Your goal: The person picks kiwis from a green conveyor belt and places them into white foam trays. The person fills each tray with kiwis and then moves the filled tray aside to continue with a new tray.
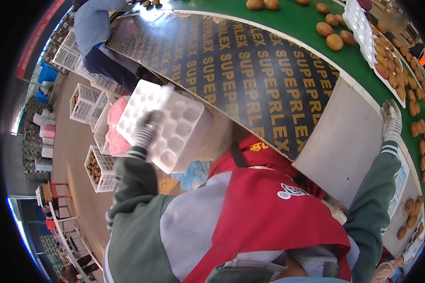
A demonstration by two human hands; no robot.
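Note:
My left hand (147,129), in a striped knit glove and blurred, grips a white moulded fruit tray (136,100) with round hollows. Against it, on the right, stands a stack of similar white trays (184,122), its hollows facing up. Further to the right, my gloved right hand (391,121) rests on the pale rim of the green conveyor belt (290,16), fingers stretched out and nothing held. Beyond that hand lies a white tray (389,76) of brown kiwifruit. Another white tray (359,32) is tilted up beside it, near another person's sleeve.
A black board (241,70) with printed lettering and a grey panel (329,141) lie between my body and the belt. White plastic crates (101,169), one holding kiwifruit, and a pink bag (117,123) stand at left. A person in blue (92,28) works at upper left.

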